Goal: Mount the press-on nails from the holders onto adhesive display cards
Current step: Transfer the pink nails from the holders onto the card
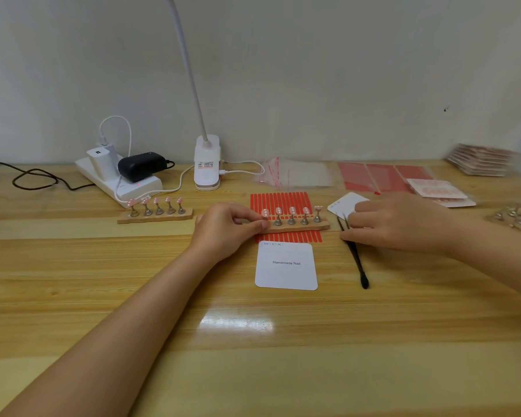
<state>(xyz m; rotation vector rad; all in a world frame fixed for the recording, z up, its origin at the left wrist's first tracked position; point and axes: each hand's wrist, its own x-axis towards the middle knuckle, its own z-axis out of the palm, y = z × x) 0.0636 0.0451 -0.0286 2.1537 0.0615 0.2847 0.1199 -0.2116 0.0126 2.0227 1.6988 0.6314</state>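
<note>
Head view centres on the near holder strip [298, 227], a wooden bar whose long axis runs left to right across the table [103, 296], lying on a sheet of red adhesive strips [280, 201]. It carries 5 press-on nails on metal stands; the leftmost nail [265, 212] sits at the bar's left end, touching the left hand's fingertips.

That left hand [227, 227] comes in from the left, fingers curled, thumb and fingers pinching at the bar's left end and the base of that first stand; whether the grip is on the nail itself or the stand I cannot tell. The right hand [394, 224] lies to the right of the bar, fingers curled down over the tips of the black tweezers [355, 260] and a white card [343, 204]; it appears to grip the tweezers, though the fingers hide the contact.

Just in front of the holder lies the blank display card [286, 266], printed "Handmade Nail", nothing mounted yet. So the left hand is nearer the first nail, and the card waits directly toward the person from it.

A 2nd holder strip [155, 213] with 5 nails stands farther left, near a power strip [118, 182] and lamp base [206, 164].
</note>
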